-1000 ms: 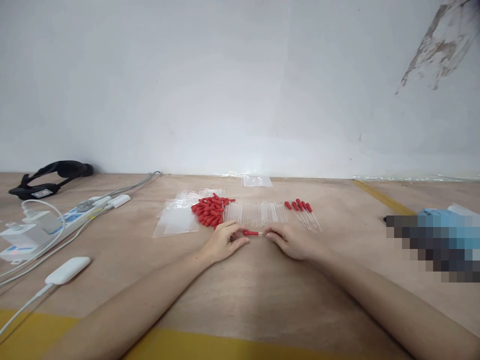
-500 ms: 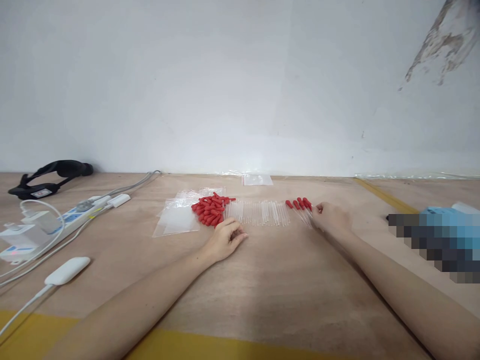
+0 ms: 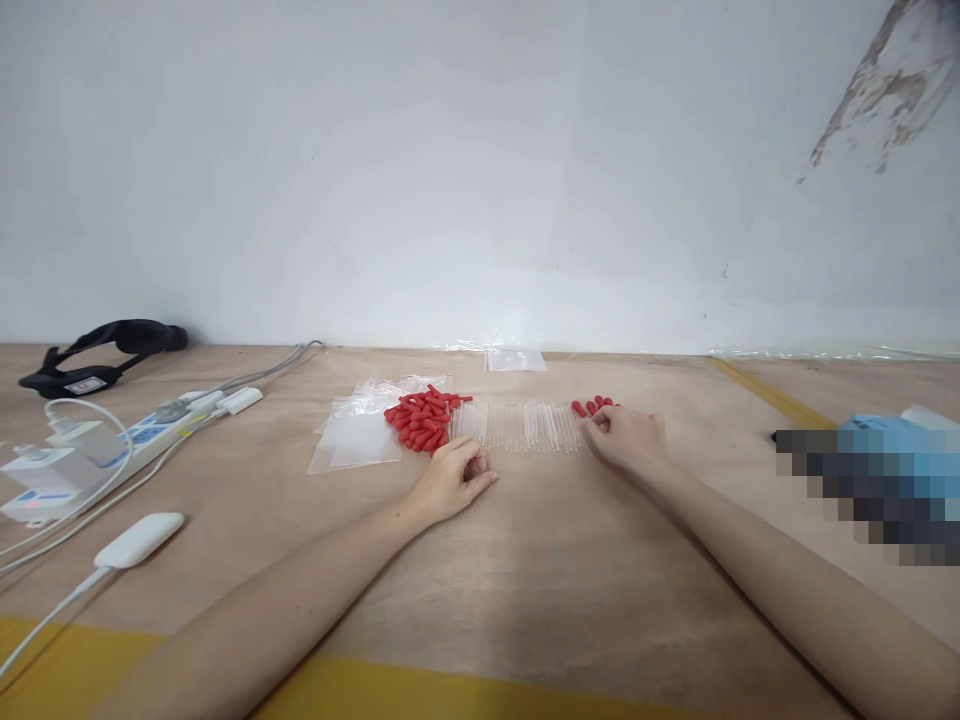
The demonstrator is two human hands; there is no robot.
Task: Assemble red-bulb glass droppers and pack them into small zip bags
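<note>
My left hand (image 3: 457,482) rests on the table with bent fingers and the thumb held apart, and no object shows in it. Just behind it lies a pile of red rubber dropper bulbs (image 3: 420,420). To the right of the pile runs a row of clear thin tubes (image 3: 525,425). My right hand (image 3: 630,440) is at the right end of that row, its thumb and fingertips drawn together; whatever they hold, if anything, is hidden. Several droppers with red bulbs (image 3: 592,405) lie just behind this hand, which covers their clear stems.
Clear plastic bags (image 3: 356,440) lie left of the bulbs, and another small bag (image 3: 516,360) is by the wall. On the left are a power strip (image 3: 154,432) with cables, a white device (image 3: 140,540) and a black headset-like strap (image 3: 112,355). A blue item (image 3: 881,435) is far right.
My right hand has moved left from beside the red-bulbed droppers to the right end of the tube row, now covering the droppers' stems. My left hand stays in place.
</note>
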